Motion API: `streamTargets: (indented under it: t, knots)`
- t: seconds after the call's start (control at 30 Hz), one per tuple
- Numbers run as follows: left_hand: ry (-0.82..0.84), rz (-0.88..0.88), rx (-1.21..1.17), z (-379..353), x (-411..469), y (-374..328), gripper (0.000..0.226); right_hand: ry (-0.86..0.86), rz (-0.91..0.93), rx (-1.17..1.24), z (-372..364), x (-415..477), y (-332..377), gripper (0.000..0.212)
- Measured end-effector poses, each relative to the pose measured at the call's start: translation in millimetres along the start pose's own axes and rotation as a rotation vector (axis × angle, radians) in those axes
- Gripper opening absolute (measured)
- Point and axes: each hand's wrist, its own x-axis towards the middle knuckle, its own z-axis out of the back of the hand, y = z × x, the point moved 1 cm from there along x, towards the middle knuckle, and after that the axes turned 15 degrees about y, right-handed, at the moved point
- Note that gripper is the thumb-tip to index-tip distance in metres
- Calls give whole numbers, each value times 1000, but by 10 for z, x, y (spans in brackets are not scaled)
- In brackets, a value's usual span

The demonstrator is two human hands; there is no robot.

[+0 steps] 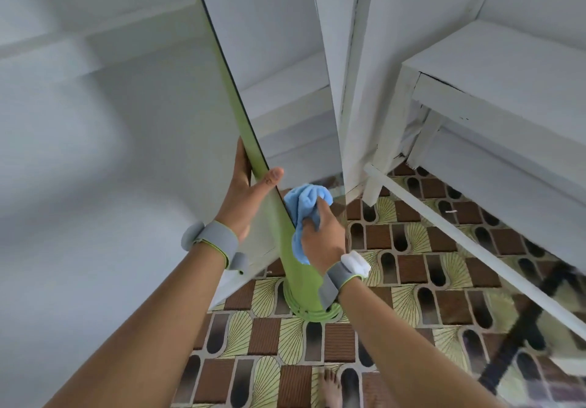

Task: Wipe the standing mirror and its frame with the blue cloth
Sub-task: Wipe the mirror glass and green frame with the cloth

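Note:
The standing mirror (279, 58) rises edge-on before me, its glass facing right and reflecting white walls. Its green frame (250, 141) runs down to a green base (317, 314) on the floor. My left hand (245, 198) grips the frame's edge, thumb lying over the front, fingers behind. My right hand (323, 239) holds the bunched blue cloth (304, 201) against the lower glass, right beside the frame edge. Both wrists wear grey bands.
A white wall fills the left. A white bench or table (494, 68) stands at the right with a white rail (469, 242) crossing low. The floor (396, 280) is patterned in brown and cream. A bare foot (329, 388) shows at the bottom.

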Motion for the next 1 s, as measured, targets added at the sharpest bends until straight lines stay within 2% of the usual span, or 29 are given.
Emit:
streamTargets:
  t: [0.17, 0.27, 0.33, 0.47, 0.53, 0.6, 0.67, 0.77, 0.83, 0.93, 1.0]
  knots:
    - [17, -3, 24, 15, -20, -71, 101, -27, 173, -75, -175, -324, 248, 32]
    - [37, 25, 23, -6, -53, -108, 94, -74, 294, -149, -242, -453, 284, 50]
    - [24, 40, 14, -8, -61, -142, 93, -73, 251, -162, -284, -431, 196, 53]
    - [-7, 40, 4, -19, -80, -180, 108, 68, -66, -267, -333, -294, -223, 38]
    - [-17, 42, 6, -21, -81, -170, 115, 129, -146, -297, -233, -257, -254, 38]
    - [-27, 36, 12, -34, -78, -158, 115, 108, -108, -253, -120, -211, -111, 39]
    - [-41, 37, 27, -56, -61, -134, 115, 36, 39, -197, -72, -162, 74, 40]
    - [-52, 21, 51, -69, -62, -112, 104, -39, 176, -266, -228, -192, 57, 54]
    - [-69, 18, 39, -63, -58, -90, 100, 22, 80, -319, -326, -163, -229, 61]
    - [-75, 12, 30, -87, -30, -81, 99, 146, -108, -285, -187, -90, -527, 43]
    - [-74, -9, 40, -131, -15, -85, 99, 87, -30, -157, -65, -84, -429, 34]
